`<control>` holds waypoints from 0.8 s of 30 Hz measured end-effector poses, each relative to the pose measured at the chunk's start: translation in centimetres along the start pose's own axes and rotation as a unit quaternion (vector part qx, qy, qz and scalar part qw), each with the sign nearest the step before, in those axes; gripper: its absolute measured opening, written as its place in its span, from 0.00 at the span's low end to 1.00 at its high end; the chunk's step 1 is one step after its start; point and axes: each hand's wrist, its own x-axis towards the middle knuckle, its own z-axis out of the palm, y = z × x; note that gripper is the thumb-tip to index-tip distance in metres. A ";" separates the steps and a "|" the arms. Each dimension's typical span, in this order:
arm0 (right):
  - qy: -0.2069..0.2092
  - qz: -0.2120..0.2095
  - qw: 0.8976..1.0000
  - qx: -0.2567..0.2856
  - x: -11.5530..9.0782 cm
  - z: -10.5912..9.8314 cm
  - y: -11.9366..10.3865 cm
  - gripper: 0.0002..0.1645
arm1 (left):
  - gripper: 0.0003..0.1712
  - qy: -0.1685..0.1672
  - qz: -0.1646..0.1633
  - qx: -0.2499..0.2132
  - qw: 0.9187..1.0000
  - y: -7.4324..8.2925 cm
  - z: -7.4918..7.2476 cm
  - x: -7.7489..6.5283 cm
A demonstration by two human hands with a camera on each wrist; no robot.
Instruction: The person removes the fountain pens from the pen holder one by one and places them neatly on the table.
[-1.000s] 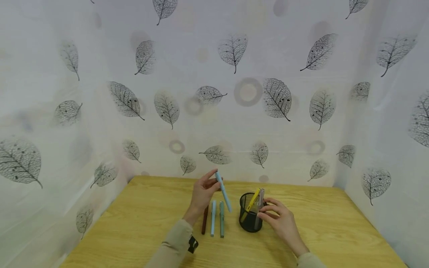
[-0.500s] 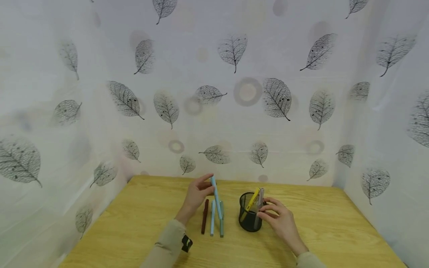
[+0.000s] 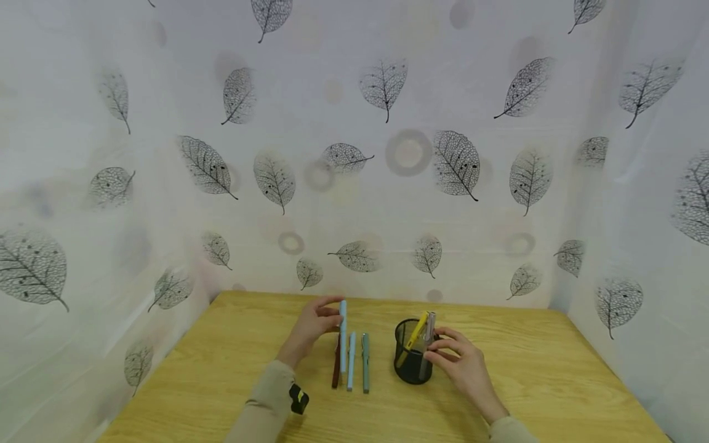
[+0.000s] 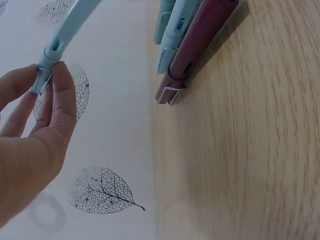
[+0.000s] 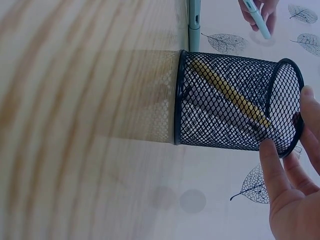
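My left hand (image 3: 306,327) pinches a light blue pen (image 3: 343,335) by its clip end, its other end pointing down. In the left wrist view the thumb and fingers grip that pen (image 4: 67,35) beside its metal clip. In the head view it overlaps a dark red pen (image 3: 335,375) lying on the table. Alongside lie another light blue pen (image 3: 351,363) and a grey-green pen (image 3: 365,363). My right hand (image 3: 466,369) holds the rim of a black mesh pen cup (image 5: 230,135), which stands upright. Inside lean a yellow pen (image 3: 418,331) and a greyish pen (image 3: 430,327).
The wooden table (image 3: 532,381) ends at a pale leaf-printed curtain (image 3: 354,209), which also runs along both sides. A black band with a small device (image 3: 299,400) sits at the left sleeve.
My left hand has moved left and lower with the light blue pen, from right of the row to over the dark red pen; the pen is now more upright. The right hand stays at the cup.
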 end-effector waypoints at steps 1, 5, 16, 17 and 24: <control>0.000 0.000 1.000 0.000 0.0 0.0 0.0 0.07 | 0.28 -0.003 -0.004 0.000 1.000 0.0 -0.1 -0.1; -0.001 0.002 1.000 0.002 0.0 0.0 0.0 0.07 | 0.29 0.001 -0.017 0.004 1.000 0.2 -0.4 -0.3; -0.001 0.001 1.000 0.004 0.0 0.0 0.0 0.07 | 0.31 0.065 -0.082 0.016 0.994 -1.3 -1.6 -0.1; -0.001 0.001 1.000 0.004 0.0 0.0 0.0 0.07 | 0.30 0.065 -0.082 0.021 0.994 -1.5 -1.7 -0.1; 0.000 -0.002 1.000 -0.001 0.0 0.0 0.0 0.06 | 0.27 0.071 -0.093 0.035 0.992 -2.2 -2.0 -0.1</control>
